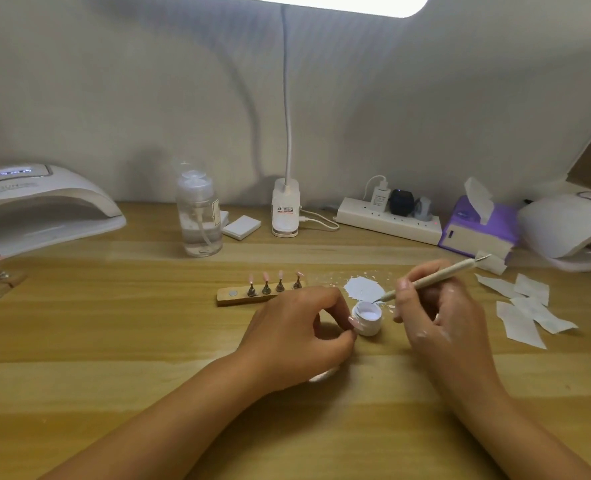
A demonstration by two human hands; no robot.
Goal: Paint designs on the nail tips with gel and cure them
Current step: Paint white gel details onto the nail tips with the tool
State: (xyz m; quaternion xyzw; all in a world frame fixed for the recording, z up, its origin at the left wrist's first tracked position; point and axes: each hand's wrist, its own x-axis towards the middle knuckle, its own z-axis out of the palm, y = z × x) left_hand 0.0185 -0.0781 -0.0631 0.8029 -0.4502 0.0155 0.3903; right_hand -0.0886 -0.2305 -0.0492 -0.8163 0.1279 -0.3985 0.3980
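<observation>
Right hand point(436, 317) pinches brush point(436, 277), tip at gel pot point(368, 315) rim; left hand point(301, 327) pinches pot; nail tips point(275, 280) upper left.

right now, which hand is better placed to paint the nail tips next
Right: the right hand grips the brush, its tip at the open gel jar; the left hand is busy steadying that jar.

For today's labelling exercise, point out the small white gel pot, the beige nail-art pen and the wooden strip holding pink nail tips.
Small white gel pot point(370, 326), head view: front wall.
Beige nail-art pen point(439, 275), head view: middle of shaft.
Wooden strip holding pink nail tips point(224, 296), head view: bare left end.
</observation>
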